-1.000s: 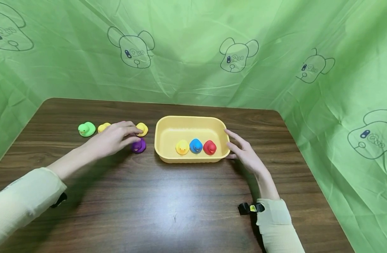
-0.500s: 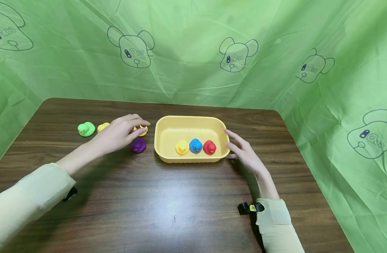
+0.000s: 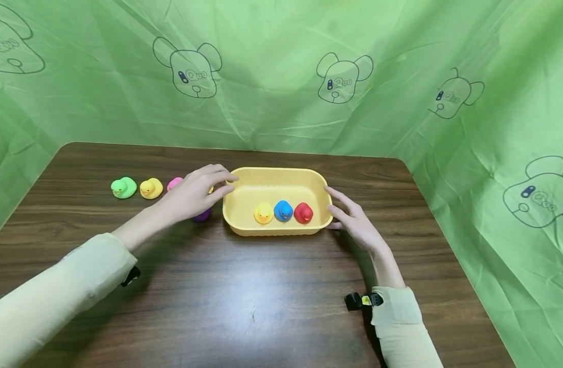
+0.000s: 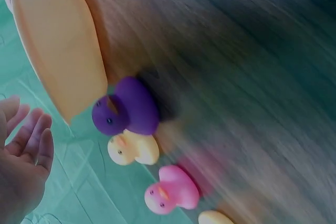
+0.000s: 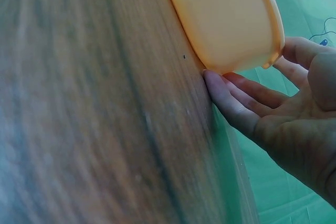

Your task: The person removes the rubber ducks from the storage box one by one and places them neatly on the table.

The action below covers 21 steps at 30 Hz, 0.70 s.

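Observation:
A yellow plastic tub point(image 3: 276, 231) holds a yellow rubber duck point(image 3: 264, 213), a blue duck point(image 3: 283, 211) and a red duck point(image 3: 303, 213) along its near side. My left hand point(image 3: 196, 191) hovers by the tub's left end, its fingertips overlapping that rim in the head view. Its fingers are loosely bent with nothing between them, as the left wrist view shows. Below it are a purple duck point(image 4: 126, 107) and another yellow duck point(image 4: 134, 148), both partly hidden from the head camera. My right hand point(image 3: 359, 227) touches the tub's right end with spread fingers.
Left of my left hand, a pink duck point(image 3: 174, 183), a yellow duck point(image 3: 151, 188) and a green duck point(image 3: 124, 187) stand in a row on the dark wooden table point(image 3: 244, 301). A green printed curtain point(image 3: 272, 117) hangs behind and beside the table.
My left hand has moved right, from over the purple and yellow ducks to the tub's left rim. The pink duck has come into view behind it. My right hand stays put.

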Each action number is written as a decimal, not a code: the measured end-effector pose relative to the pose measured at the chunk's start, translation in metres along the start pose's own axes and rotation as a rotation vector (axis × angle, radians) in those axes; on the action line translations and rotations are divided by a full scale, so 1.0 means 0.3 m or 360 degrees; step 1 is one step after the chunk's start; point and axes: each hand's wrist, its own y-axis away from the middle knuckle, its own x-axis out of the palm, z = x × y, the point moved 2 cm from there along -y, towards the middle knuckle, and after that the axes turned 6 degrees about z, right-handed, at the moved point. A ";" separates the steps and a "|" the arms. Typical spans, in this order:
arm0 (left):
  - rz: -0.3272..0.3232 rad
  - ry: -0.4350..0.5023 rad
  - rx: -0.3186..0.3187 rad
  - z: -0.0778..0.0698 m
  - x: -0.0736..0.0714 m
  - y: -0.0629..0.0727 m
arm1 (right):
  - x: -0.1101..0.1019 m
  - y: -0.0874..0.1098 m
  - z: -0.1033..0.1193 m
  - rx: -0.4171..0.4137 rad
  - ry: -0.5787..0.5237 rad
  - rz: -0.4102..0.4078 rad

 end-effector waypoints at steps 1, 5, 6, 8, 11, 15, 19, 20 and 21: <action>-0.0002 0.0010 0.0011 -0.003 0.006 -0.005 | 0.000 0.000 0.000 0.0000 -0.0001 0.0001; 0.0022 0.0039 0.0020 -0.016 0.032 -0.025 | 0.002 -0.001 0.001 -0.0003 -0.0010 -0.0004; 0.0036 0.0050 0.0018 -0.020 0.039 -0.030 | 0.002 -0.001 0.001 -0.0003 -0.0010 -0.0006; 0.0067 0.0070 0.0002 -0.026 0.055 -0.038 | 0.003 -0.002 0.001 -0.0001 -0.0008 -0.0006; 0.0109 0.0124 -0.0010 -0.042 0.078 -0.053 | 0.003 -0.002 0.001 0.0005 -0.0003 -0.0009; 0.0150 0.0189 -0.0011 -0.065 0.106 -0.071 | 0.003 -0.002 0.004 0.0012 0.0004 -0.0015; 0.0184 0.0209 -0.0016 -0.078 0.132 -0.081 | 0.001 -0.003 0.006 0.0015 0.0016 -0.0012; 0.0188 0.0212 -0.0013 -0.081 0.138 -0.085 | 0.001 -0.002 0.007 0.0016 0.0016 -0.0012; 0.0190 0.0214 -0.0008 -0.082 0.145 -0.089 | 0.000 -0.002 0.007 0.0015 0.0018 -0.0011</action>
